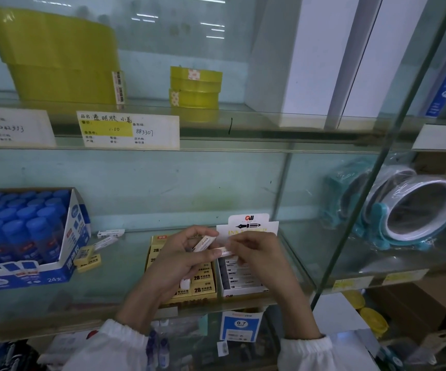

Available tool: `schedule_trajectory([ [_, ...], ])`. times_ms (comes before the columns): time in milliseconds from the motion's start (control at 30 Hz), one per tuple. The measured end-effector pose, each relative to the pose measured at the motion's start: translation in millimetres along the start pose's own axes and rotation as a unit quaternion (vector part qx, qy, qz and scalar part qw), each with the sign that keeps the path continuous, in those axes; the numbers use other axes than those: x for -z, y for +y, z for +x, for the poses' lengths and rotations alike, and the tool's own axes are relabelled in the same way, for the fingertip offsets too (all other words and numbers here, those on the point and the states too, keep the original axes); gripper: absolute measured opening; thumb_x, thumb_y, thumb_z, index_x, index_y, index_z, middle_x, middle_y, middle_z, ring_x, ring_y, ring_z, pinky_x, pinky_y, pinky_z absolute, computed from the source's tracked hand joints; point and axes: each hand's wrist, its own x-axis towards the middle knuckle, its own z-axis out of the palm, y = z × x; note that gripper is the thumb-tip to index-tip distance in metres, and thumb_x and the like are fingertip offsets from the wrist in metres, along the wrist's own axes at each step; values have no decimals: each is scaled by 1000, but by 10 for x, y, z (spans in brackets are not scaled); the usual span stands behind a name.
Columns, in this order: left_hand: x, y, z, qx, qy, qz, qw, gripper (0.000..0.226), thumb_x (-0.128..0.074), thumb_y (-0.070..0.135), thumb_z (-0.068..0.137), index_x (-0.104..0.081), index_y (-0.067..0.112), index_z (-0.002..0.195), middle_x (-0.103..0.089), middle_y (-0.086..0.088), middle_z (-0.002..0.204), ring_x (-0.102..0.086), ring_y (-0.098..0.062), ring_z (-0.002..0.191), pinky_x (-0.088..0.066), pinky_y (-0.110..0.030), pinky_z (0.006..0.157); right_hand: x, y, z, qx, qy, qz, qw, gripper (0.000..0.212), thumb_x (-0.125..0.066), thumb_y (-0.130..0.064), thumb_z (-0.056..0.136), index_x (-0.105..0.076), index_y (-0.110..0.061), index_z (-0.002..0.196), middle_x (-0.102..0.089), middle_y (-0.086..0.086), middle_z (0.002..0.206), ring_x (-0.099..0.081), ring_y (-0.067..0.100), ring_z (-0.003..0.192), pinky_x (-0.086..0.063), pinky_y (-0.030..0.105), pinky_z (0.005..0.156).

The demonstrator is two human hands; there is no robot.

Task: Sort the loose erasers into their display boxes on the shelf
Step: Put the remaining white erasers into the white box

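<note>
Sorting looked to be midway. The left hand (179, 261) was curled round a white paper-sleeved eraser (204, 242), thumb and fingers clamped on it. The right hand (259, 259) pinched a second white eraser (225, 252) by its end, just above the white cardboard display box (243, 286) on the glass shelf (125, 266). The next move probably called for lowering each one flat into that box's rows. Loose yellow block erasers (88, 259) lay well to the left, not yet sorted.

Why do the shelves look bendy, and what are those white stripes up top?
In the head view, the wide-angle lens bows the glass shelf near the edges; the white stripes look like ceiling lights reflected in the back panel; the big yellow tape rolls look soft.
</note>
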Motion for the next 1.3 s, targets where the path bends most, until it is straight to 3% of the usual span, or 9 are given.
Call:
schedule_trajectory([
  [133, -3, 7, -3, -2, -2, -21, 1000, 37, -79, 6, 77, -72, 14, 112, -75, -14, 106, -37, -5, 41, -28, -16, 35, -26, 11, 13, -6, -3, 38, 999, 7, -71, -12, 88, -77, -11, 88, -74, 6, 74, -64, 10, 58, -49, 19, 55],
  [233, 25, 0, 15, 10, 19, -54, 998, 25, -64, 10, 94, -72, 20, 116, -73, -12, 96, -45, -7, 54, -27, -18, 36, 43, 67, 39, -28, 58, 69, 996, 6, -71, -9, 87, -77, -10, 85, -72, 10, 68, -61, 12, 54, -46, 22, 51],
  [367, 42, -14, 39, 19, 29, -115, 993, 51, -36, -8, 90, -62, 14, 129, -72, -25, 108, -46, -11, 55, -28, -21, 33, 140, 225, 134, -50, 120, -55, 990, 3, -76, -20, 83, -77, -22, 85, -75, -6, 78, -69, 8, 73, -56, 28, 70],
  [500, 9, 3, 31, 25, 37, -98, 994, 48, -40, -9, 93, -58, 16, 130, -74, -24, 106, -48, -9, 52, -27, -19, 32, 91, 223, 141, -59, 138, -154, 977, 2, -76, -23, 82, -75, -24, 84, -72, -12, 82, -66, 4, 79, -55, 26, 72],
  [733, 7, 35, 6, 15, 9, -57, 998, 41, -55, -5, 96, -52, 15, 132, -76, -7, 117, -73, -28, 83, -27, -16, 30, -7, 189, 118, -9, 77, -258, 963, 9, -71, -23, 86, -78, -28, 87, -65, -17, 83, -58, -4, 74, -40, 11, 63],
  [867, -8, 45, -11, 16, 4, -50, 999, 34, -61, -3, 93, -57, 6, 126, -76, -6, 117, -75, -35, 98, -27, -15, 30, -14, 209, 130, 13, 45, -245, 968, 12, -70, -22, 86, -79, -28, 92, -71, -16, 89, -58, -9, 74, -38, 8, 62],
  [1000, -20, 40, -24, 11, 4, -27, 1000, 31, -69, 0, 88, -64, 1, 118, -78, -12, 108, -75, -32, 102, -30, -13, 31, -34, 131, 89, 38, 120, -110, 986, 11, -67, -28, 89, -78, -27, 92, -72, -19, 84, -64, -6, 78, -44, 10, 65],
  [1133, -43, 59, -45, 7, 7, -9, 1000, 24, -72, 4, 86, -73, 3, 110, -78, -16, 101, -76, -35, 94, -25, -12, 31, -65, -64, 53, 39, 6, -6, 999, 12, -68, -30, 90, -78, -22, 91, -76, -6, 82, -70, 10, 81, -56, 25, 76],
  [1300, -58, 80, -38, 27, 31, -22, 999, 31, -74, 11, 86, -57, 3, 112, -78, -19, 91, -75, -31, 70, -25, -15, 31, -101, -43, 28, 28, 14, 39, 999, 8, -72, -20, 86, -79, -18, 83, -75, 2, 76, -65, 14, 67, -49, 23, 65],
])
